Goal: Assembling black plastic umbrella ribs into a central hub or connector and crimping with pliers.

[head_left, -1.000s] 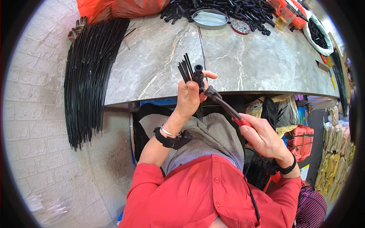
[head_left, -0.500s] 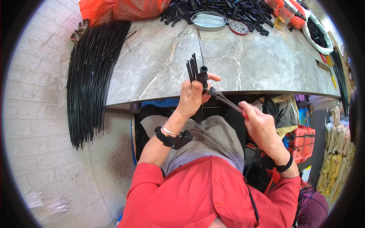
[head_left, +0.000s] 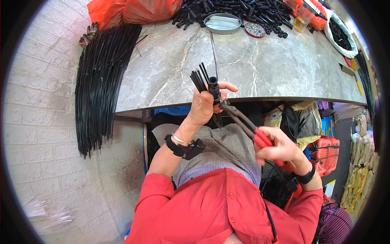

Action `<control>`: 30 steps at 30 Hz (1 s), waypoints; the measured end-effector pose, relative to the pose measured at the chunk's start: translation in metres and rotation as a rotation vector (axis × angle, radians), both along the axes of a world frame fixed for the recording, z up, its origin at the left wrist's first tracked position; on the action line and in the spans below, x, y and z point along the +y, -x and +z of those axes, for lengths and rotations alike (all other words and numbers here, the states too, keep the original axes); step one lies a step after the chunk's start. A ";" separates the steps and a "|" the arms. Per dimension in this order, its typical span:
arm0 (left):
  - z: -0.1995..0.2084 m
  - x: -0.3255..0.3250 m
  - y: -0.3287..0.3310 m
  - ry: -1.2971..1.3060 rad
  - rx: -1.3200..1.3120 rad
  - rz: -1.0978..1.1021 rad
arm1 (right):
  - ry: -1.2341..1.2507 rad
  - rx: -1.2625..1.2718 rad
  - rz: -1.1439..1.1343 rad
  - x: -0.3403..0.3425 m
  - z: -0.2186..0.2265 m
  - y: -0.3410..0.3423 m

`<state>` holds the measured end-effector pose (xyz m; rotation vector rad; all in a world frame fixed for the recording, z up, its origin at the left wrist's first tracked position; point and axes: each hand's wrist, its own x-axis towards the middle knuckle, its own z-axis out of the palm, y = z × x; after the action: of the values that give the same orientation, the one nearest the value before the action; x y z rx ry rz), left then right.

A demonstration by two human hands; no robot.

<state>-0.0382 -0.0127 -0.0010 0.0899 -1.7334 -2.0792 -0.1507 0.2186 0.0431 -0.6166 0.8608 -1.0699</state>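
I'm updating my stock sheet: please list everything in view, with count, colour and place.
Pliers: one, red-handled, centre right
Tubular fitting: one, black, centre
Thin rods: several, black, beside fitting
Marbled table: one, grey, ahead
Rod bundle: one, black, table's left
Tubular parts: many, black, far side
Tray of white sticks: one, grey, far side
Dish of silvery bits: one, red, right of tray
Cup: one, clear, far right
Plastic bags: several, orange, far corners
Sack: one, white, table's right
Crate: one, red, lower right
Checked cloth: one, grey, lap
Shirt: one, red, torso
Wristbands: two, black, wrists
Left grip: one, bare, around fitting and rods
Right grip: one, bare, around pliers
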 end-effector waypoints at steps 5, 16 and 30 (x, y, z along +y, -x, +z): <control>-0.002 0.003 0.004 0.005 -0.027 0.017 | 0.325 1.834 -0.425 -0.007 0.001 -0.021; -0.001 -0.002 0.003 0.011 -0.008 -0.029 | -0.094 0.331 -0.255 0.011 0.009 -0.013; 0.008 0.004 0.008 0.016 0.037 0.076 | 0.180 1.519 -0.377 -0.010 0.003 -0.026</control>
<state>-0.0460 -0.0085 0.0072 0.1104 -1.6978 -2.0004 -0.1251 0.2084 0.0465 -1.5066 2.2587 -0.8851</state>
